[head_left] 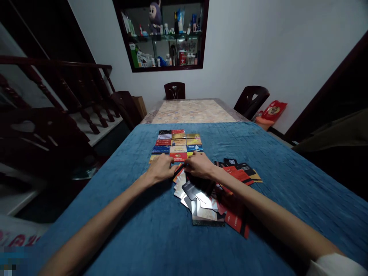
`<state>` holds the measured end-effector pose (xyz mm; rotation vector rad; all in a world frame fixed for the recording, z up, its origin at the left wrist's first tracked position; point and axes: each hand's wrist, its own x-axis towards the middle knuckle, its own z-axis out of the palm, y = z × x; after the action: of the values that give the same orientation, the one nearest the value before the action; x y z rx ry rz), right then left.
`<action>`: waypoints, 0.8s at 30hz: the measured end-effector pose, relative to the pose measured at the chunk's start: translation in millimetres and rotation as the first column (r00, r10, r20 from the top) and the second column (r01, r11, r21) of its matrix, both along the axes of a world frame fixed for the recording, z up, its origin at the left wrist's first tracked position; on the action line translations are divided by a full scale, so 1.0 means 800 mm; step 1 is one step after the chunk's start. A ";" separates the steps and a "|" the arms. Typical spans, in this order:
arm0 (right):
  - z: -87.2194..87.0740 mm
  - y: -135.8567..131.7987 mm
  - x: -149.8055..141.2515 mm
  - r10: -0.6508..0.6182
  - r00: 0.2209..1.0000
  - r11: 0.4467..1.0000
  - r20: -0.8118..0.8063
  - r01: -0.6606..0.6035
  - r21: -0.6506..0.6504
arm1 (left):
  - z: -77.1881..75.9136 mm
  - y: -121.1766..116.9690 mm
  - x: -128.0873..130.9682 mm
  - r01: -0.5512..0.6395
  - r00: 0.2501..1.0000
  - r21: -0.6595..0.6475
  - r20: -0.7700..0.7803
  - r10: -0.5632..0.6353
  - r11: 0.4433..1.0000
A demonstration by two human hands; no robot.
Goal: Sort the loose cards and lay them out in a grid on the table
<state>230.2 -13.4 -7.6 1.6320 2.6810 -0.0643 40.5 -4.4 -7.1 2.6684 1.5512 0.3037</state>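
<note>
Bank-type plastic cards lie in a neat grid of rows, among them a red card (pixel 178 156) in the nearest row. My left hand (pixel 160 167) rests with curled fingers over the grid's near left corner, partly covering a yellow card (pixel 153 158). Its thumb points right, close to an orange and black card (pixel 178 171) at the pile's edge. My right hand (pixel 200 165) is closed at the near right corner, its fingertips by another yellow card (pixel 190 154). What either hand grips is hidden. A loose heap of cards, including a black card (pixel 191 190), spreads beneath my right wrist and forearm.
A blue cloth (pixel 120 207) covers the near table; the patterned far tabletop (pixel 189 109) shows beyond. Dark chairs (pixel 174 90) stand around it. A wall cabinet (pixel 166 69) holds bottles and a plush toy. A red bag (pixel 274 110) sits at right, a banister (pixel 54 63) at left.
</note>
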 end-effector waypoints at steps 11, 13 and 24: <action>-0.005 -0.020 -0.013 -0.044 0.998 0.998 -0.047 0.043 -0.040 | -0.006 -0.034 0.016 -0.127 0.992 -0.148 -0.023 0.125 0.981; -0.009 -0.021 -0.017 -0.016 0.996 0.999 -0.083 0.013 -0.037 | -0.009 -0.035 0.016 -0.156 0.988 -0.159 -0.017 0.155 0.975; -0.016 -0.015 -0.010 0.030 0.969 0.998 -0.243 -0.041 -0.042 | -0.017 -0.027 0.004 -0.175 0.955 -0.361 0.163 0.247 0.916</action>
<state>222.3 -25.2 -20.0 1.6613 2.8574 -0.3465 43.4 -26.2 -20.4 2.1394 1.6540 0.2762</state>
